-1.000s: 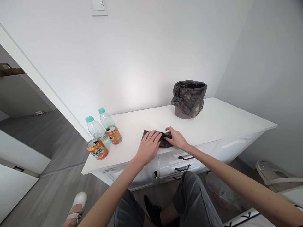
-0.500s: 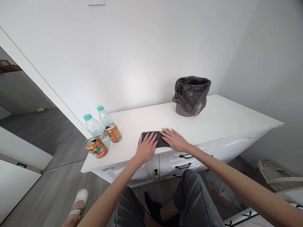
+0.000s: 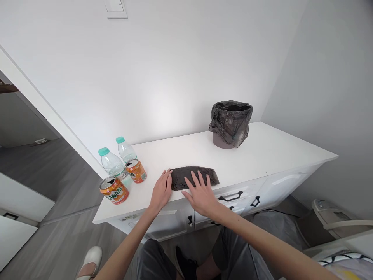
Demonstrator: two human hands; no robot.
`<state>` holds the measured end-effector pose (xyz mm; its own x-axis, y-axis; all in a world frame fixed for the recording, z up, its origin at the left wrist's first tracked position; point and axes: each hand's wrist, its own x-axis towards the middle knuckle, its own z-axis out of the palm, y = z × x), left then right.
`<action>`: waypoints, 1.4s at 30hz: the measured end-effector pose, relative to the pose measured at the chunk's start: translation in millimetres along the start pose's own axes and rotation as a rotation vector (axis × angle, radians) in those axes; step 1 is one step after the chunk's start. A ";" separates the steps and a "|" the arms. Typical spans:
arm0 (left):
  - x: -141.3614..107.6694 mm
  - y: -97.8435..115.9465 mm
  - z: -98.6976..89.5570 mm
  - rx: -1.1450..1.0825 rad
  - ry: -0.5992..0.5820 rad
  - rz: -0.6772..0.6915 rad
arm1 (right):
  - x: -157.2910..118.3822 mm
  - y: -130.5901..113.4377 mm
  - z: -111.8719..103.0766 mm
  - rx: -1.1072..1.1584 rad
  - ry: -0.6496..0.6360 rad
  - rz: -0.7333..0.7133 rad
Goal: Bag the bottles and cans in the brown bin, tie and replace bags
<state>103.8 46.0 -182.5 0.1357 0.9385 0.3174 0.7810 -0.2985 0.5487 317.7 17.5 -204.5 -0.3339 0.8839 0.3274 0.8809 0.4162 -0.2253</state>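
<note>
A folded black plastic bag [image 3: 180,177] lies flat near the front edge of the white cabinet top. My right hand [image 3: 201,195] rests on the bag with its fingers spread and thumb apart. At the bag's left end lies my left hand [image 3: 161,191], its fingers stretched out and touching the edge. Further left stand two orange drink cans, a nearer can [image 3: 115,190] and a farther can [image 3: 136,171]. Behind them are two clear bottles with teal caps, a left bottle [image 3: 110,163] and a right bottle [image 3: 126,150].
A bin [image 3: 223,140] lined with a black bag [image 3: 231,122] stands toward the back right of the cabinet top [image 3: 279,147], near the wall. Drawers with black handles [image 3: 231,196] are below. Someone's white shoe [image 3: 93,256] shows on the floor at lower left.
My left hand has shifted from the bag's top to its left end. My right hand has slid left and nearer across the bag. More of the bag shows, and the view has shifted.
</note>
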 end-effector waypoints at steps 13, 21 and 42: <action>-0.3 2.4 -0.7 -0.019 0.076 -0.097 | 1.6 152.0 -38.3 0.006 -0.088 0.120; 0.0 6.9 1.5 0.037 0.079 -0.106 | -17.4 270.4 -70.1 0.107 -0.095 0.208; -4.5 8.1 -7.3 0.065 0.177 0.014 | 159.5 218.7 -197.5 -0.002 0.368 0.231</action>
<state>105.0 38.1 -173.9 0.0424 0.8875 0.4589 0.8183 -0.2943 0.4937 523.3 207.4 -20.3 0.0142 0.8187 0.5740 0.9191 0.2154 -0.3299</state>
